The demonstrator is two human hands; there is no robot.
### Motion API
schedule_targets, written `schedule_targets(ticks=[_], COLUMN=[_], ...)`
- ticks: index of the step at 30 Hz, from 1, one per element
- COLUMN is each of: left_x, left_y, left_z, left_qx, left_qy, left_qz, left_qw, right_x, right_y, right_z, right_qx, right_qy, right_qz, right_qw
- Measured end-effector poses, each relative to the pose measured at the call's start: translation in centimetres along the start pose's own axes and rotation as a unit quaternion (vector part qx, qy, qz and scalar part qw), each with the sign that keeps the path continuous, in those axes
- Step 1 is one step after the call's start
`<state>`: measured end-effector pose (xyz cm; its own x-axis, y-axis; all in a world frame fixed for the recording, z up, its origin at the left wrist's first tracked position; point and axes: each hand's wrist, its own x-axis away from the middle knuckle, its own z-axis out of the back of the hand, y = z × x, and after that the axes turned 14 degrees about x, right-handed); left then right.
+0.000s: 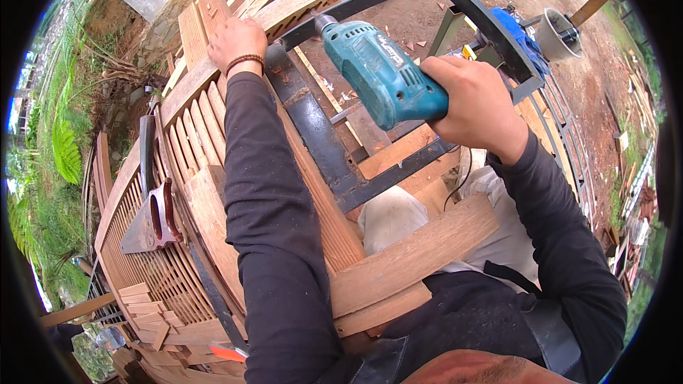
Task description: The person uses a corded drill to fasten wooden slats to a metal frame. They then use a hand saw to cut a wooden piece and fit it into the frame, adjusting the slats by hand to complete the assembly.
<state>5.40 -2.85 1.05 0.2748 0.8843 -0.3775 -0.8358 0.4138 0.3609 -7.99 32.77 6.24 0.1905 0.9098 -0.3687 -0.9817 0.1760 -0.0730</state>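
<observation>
My right hand (pixel 478 103) is wrapped around the handle of a teal power drill (pixel 384 75). The drill points left, and its chuck (pixel 325 23) is close to the end of a wooden piece with slots (pixel 297 8) and to a black metal frame (pixel 345 8); whether it touches either cannot be seen. Farther left, my left hand (pixel 238 46) has its fingers curled over the far end of a wooden board, beside a grooved wooden block (pixel 192 34). A long grooved plank (pixel 313 185) runs from there toward my body, partly behind my left sleeve.
A handsaw (pixel 153 224) lies on a slatted wooden panel (pixel 188 277) to my left. Short boards (pixel 413 259) lie across my lap. Under the drill stands the frame's lower bar (pixel 398 178). A white bucket (pixel 558 35) and blue cloth (pixel 512 28) are at the far right.
</observation>
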Motion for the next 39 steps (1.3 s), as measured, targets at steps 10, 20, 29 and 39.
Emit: schedule_targets(ticks=[10,20,29,39], left_x=[0.0,-0.1,0.1,0.0], left_y=[-0.1,0.0,0.2,0.1], left_z=[-0.1,0.4,0.4,0.2], left_qx=[0.001,0.008,0.009,0.003], left_qy=[0.001,-0.028,-0.015,-0.005], left_qz=[0.001,0.003,0.005,0.001], left_qw=[1.0,1.0,1.0,1.0], right_x=[-0.8,1.3,3.3,1.1], right_y=[3.0,7.4,2.3,0.1], right_z=[0.2,-4.6,-6.5,-2.0], right_qx=[-0.11,-0.085,-0.007,-0.042], right_qy=[-0.013,0.0,0.018,0.005], right_qz=[-0.01,0.05,0.043,-0.011], right_qw=[0.994,0.995,0.999,0.999])
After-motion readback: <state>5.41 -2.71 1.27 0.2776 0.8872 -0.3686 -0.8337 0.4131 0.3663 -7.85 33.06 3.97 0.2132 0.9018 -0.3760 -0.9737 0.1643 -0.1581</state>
